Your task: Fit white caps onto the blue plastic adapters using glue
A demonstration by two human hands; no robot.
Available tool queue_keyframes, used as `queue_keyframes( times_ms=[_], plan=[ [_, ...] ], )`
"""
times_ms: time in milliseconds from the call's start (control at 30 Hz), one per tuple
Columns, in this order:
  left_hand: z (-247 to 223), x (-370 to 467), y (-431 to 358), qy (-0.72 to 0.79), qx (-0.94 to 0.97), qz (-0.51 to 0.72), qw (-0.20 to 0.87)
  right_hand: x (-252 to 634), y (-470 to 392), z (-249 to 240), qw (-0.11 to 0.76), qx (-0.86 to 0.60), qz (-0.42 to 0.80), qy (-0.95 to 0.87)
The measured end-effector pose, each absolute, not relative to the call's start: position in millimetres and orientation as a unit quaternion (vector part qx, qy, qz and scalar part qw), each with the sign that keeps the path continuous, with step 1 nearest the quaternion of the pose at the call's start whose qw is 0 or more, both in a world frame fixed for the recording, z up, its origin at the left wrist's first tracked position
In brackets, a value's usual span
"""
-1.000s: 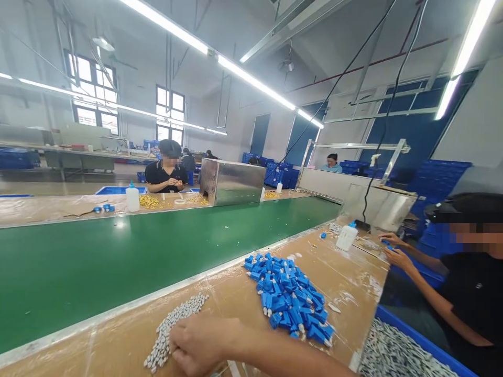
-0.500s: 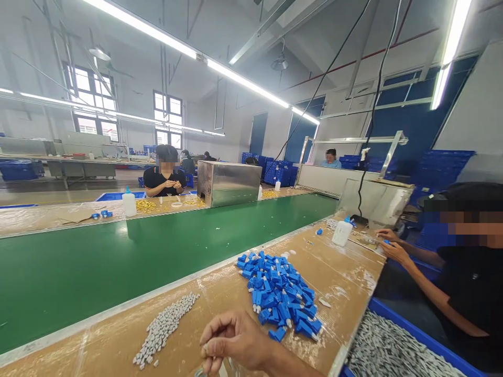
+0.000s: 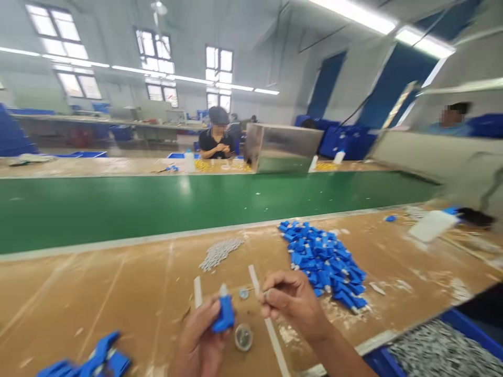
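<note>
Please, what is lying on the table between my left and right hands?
In the head view, a small round dish, a bluish round piece and part of a pale strip lie between the left hand and the right hand.

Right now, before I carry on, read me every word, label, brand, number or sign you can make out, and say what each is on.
None: no text can be read in this view.
Blue piece in the left grip: no lettering can be made out; blurred.
White bottle at right: no label readable; blurred.
Pile of blue pieces: any marks too small to read.
Blue crates at the back: too far and blurred.
</note>
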State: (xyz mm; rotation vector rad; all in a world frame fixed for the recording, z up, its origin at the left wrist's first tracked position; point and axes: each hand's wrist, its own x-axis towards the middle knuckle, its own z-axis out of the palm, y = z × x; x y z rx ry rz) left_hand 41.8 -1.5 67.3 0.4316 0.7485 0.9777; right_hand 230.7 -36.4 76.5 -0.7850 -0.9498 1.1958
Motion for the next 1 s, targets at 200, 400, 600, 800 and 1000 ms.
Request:
queue_keyframes(
  times_ms=[200,400,600,800,1000],
  plan=[
    [84.4,50.3,1.9,0.244,0.318,0.422,0.813,224.6,-50.0,75.9,0.642,-0.346,0.589,-0.348],
    [81.3,54.8,-0.1,0.227,0.382,0.395,0.804,216.4,-53.7,78.7,0.626,-0.394,0.565,-0.366],
    [75.9,56.4,1.9,0.233,0.403,0.393,0.793,210.6,-53.4,79.4,0.624,-0.433,0.519,-0.393],
    [68.5,55.5,3.5,0.235,0.421,0.391,0.784,209.9,-51.8,72.7,0.615,-0.455,0.485,-0.424],
    [60.6,56.7,2.2,0.263,0.464,0.419,0.735,211.0,-50.4,68.6,0.603,-0.483,0.449,-0.45]
  ],
)
